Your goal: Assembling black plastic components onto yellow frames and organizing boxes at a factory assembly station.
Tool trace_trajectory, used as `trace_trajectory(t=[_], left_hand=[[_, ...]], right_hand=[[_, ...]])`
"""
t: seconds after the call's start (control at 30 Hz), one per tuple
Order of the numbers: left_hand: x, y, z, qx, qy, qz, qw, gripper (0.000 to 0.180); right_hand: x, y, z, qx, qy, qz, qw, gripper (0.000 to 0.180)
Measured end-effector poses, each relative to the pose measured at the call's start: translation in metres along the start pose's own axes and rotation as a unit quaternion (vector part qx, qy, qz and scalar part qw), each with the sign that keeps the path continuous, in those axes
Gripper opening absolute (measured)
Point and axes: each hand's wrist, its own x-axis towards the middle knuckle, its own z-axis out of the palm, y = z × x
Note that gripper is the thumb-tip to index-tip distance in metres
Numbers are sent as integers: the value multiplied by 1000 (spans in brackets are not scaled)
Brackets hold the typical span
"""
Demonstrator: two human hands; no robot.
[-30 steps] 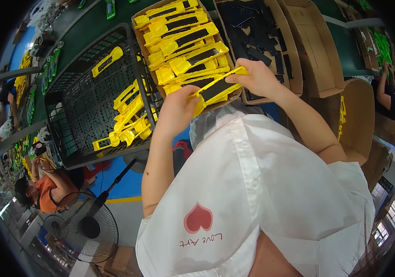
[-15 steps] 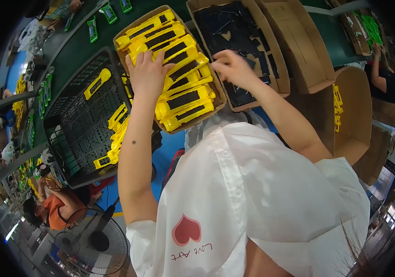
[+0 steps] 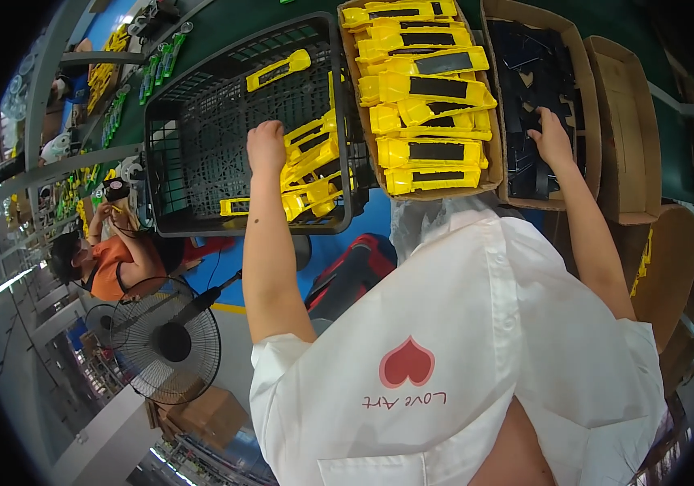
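My left hand (image 3: 266,147) is over the black plastic crate (image 3: 201,105), its fingers curled in beside a yellow plastic part (image 3: 311,139) with a dark strip. Whether the fingertips grip that part is hidden. Several more such parts lie heaped along the crate's right side, and a single yellow part (image 3: 279,70) lies apart near its far end. My right hand (image 3: 553,139) reaches over a cardboard box (image 3: 590,121) of thin black pieces (image 3: 529,166). Its thumb stands away from its fingers, and no piece shows between them.
Between my arms a cardboard box (image 3: 486,180) holds stacked yellow parts (image 3: 444,87). Another cardboard box (image 3: 624,130) stands at the right. A standing fan (image 3: 172,342) is at lower left, near a person in orange (image 3: 116,263). Green parts (image 3: 160,65) lie on the far-left bench.
My left hand has left the stacked yellow parts for the black crate. My right hand has come over the black pieces. The view has swung left, so the boxes appear farther right.
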Motion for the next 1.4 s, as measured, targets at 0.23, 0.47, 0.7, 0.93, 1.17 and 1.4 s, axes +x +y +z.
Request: trace_trajectory(t=[0.23, 0.47, 0.7, 0.93, 1.17, 1.4], left_hand=[[22, 66, 6, -76, -152, -15, 985, 27], [-31, 71, -85, -819, 72, -45, 568, 13], [-40, 142, -68, -975, -136, 135, 112, 23], [-38, 183, -47, -964, -212, 81, 138, 25], [-33, 179, -19, -953, -32, -135, 269, 13], [-58, 204, -58, -850, -199, -187, 451, 25]], right_hand=[[10, -30, -31, -60, -110, -22, 992, 27], [-22, -27, -66, 265, 21, 112, 958, 18], [-29, -58, -78, 503, -6, 113, 857, 16], [-37, -72, -101, 503, -35, 72, 861, 18], [-52, -94, -125, 570, -117, 73, 810, 10], [-50, -110, -129, 551, -181, 33, 814, 11]])
